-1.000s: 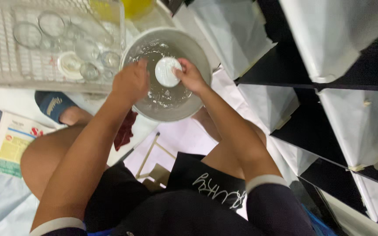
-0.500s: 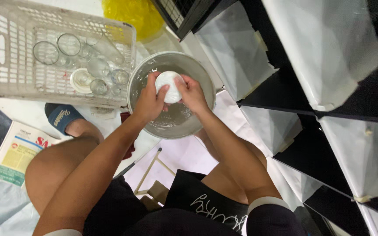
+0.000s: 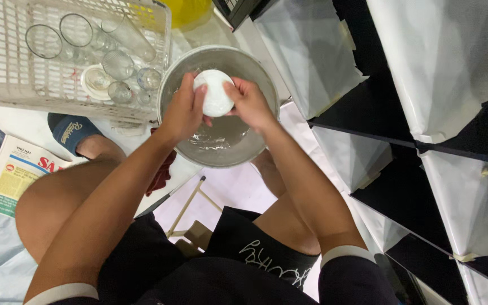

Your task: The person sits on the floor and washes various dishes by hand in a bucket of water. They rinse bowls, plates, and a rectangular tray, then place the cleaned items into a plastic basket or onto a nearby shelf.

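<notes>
A small white bowl (image 3: 216, 93) is held bottom-up over a round metal basin (image 3: 258, 76) with water in it. My left hand (image 3: 183, 110) grips the bowl from its left side. My right hand (image 3: 248, 103) holds its right side, fingers on the rim. Both forearms reach forward from my lap as I sit low with my knees apart.
A white plastic crate (image 3: 7, 85) with several clear glasses (image 3: 117, 62) and a small white dish stands left of the basin. A yellow container (image 3: 187, 10) is behind it. A blue sandal (image 3: 68, 131) and a printed paper (image 3: 12, 172) lie at left. Black shelving with white covers (image 3: 441, 73) fills the right.
Both hands have lifted the white bowl slightly above the water and turned it between them. The view has shifted, with the basin lower in frame.
</notes>
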